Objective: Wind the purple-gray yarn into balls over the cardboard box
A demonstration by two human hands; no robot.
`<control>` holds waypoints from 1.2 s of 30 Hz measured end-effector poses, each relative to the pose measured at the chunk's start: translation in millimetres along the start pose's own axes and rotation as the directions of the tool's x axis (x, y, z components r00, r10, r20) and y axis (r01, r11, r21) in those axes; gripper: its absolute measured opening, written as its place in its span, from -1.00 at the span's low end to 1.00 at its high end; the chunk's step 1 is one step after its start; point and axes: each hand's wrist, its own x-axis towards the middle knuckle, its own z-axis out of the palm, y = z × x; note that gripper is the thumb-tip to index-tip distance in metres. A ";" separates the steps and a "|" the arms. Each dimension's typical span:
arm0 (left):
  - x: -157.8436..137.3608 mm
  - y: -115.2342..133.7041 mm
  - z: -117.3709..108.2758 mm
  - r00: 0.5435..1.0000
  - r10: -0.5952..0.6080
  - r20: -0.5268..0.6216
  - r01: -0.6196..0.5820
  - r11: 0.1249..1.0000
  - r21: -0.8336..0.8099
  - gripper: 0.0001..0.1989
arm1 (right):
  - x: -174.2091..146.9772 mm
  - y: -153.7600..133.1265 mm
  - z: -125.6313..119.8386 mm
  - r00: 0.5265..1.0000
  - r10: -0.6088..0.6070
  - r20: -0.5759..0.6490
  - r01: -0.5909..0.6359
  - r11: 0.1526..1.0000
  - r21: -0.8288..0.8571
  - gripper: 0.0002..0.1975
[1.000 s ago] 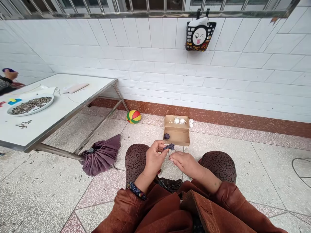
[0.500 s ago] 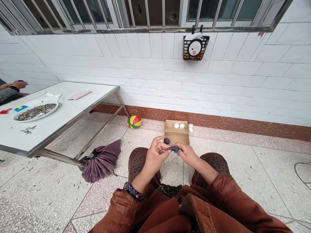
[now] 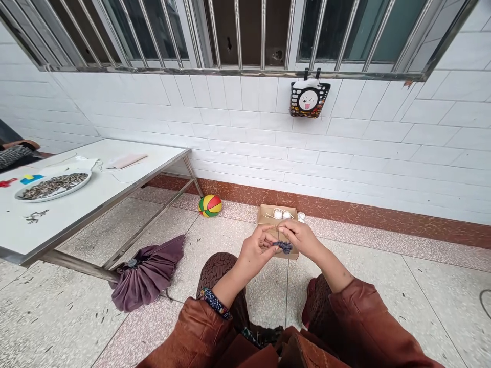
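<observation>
My left hand pinches a small dark blue-grey piece of yarn work between thumb and fingertips, above the cardboard box. My right hand is closed just above and to the right of it. A thin dark yarn strand runs up from the piece to the right fingertips. Whether a hook is also in the right hand is too small to make out. Behind the hands lies the open cardboard box, with white yarn balls in its far part.
On the left stands a white table with a plate of sunflower seeds. A folded purple umbrella leans by its leg. A colourful ball lies near the wall. A black basket hangs from the window bars. Another person's sleeve shows far left.
My right hand has risen from beside the yarn piece to above it, drawing the strand up. The left hand keeps its pinch. The view has tilted up slightly.
</observation>
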 end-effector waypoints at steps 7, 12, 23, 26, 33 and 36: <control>63.0 -15.6 -13.4 0.970 -0.042 -0.238 -0.002 0.983 -0.182 -0.49 | 5.9 29.8 41.0 0.984 0.132 0.122 -0.140 0.988 0.060 -0.71; 87.9 -42.2 -23.1 0.968 0.061 -0.242 -0.040 0.995 0.088 -0.53 | 35.4 37.5 23.0 0.998 -0.040 0.053 0.042 0.998 -0.052 -0.74; 133.1 -56.7 -29.9 0.979 -0.073 -0.190 0.014 0.954 -0.299 -0.40 | 73.0 95.7 45.8 0.985 0.172 0.008 -0.171 0.966 0.192 -0.70; 153.3 -72.7 -31.7 0.965 -0.055 -0.257 -0.006 0.973 -0.230 -0.40 | 67.8 90.7 51.7 0.991 0.133 -0.008 -0.132 0.986 0.099 -0.71; 148.6 -104.6 -26.5 0.988 -0.119 -0.102 0.114 0.992 -0.059 -0.43 | 65.6 105.7 24.5 0.994 0.093 -0.052 -0.096 0.994 -0.047 -0.72; 137.5 -100.8 -26.3 0.987 -0.126 0.100 0.144 0.971 -0.193 -0.40 | 64.7 118.1 22.6 0.984 0.152 -0.097 -0.153 0.988 -0.001 -0.69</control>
